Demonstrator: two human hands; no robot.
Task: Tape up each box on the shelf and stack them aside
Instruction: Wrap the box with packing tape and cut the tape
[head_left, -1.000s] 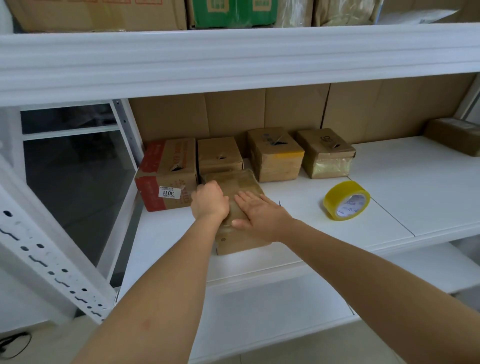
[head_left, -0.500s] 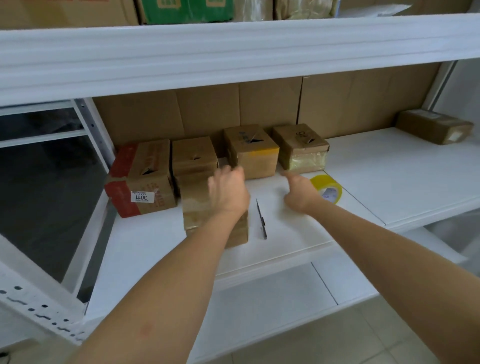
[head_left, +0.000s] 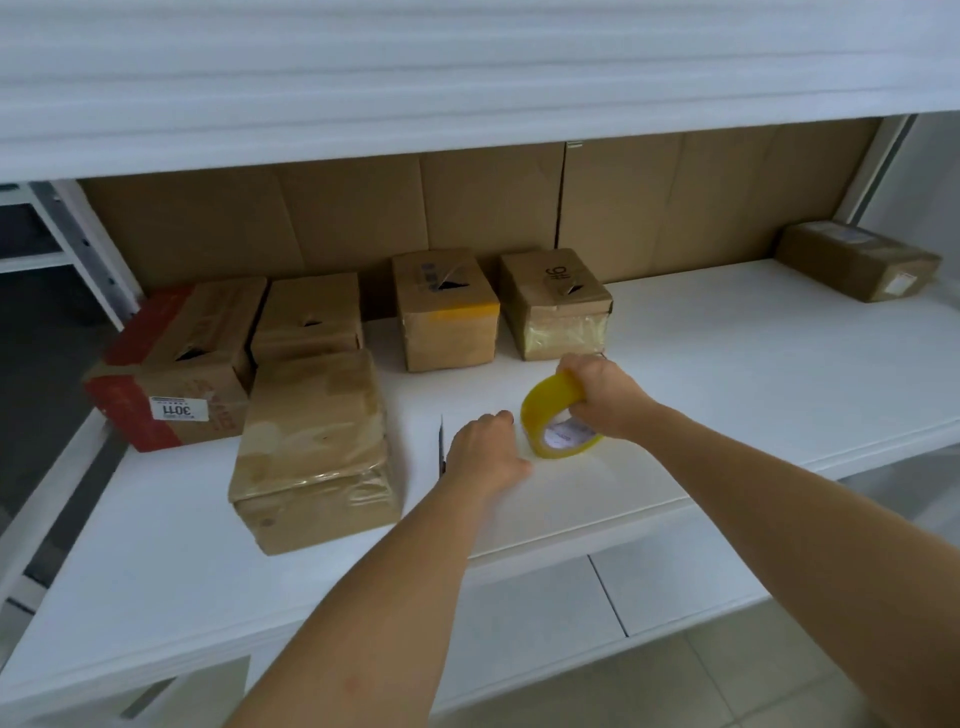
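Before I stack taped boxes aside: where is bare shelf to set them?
Bare shelf runs from the tape to the far-right box. The left is crowded: five boxes and a cutter.

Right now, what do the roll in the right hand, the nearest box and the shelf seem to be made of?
Roll: glossy yellowish see-through plastic tape, apparently on a card core with a printed label inside.
Nearest box: brown cardboard, matte, with shiny wrinkled strips of clear tape over it.
Shelf: smooth white board, possibly painted metal or laminate; cannot tell which.
The right hand grips the roll.
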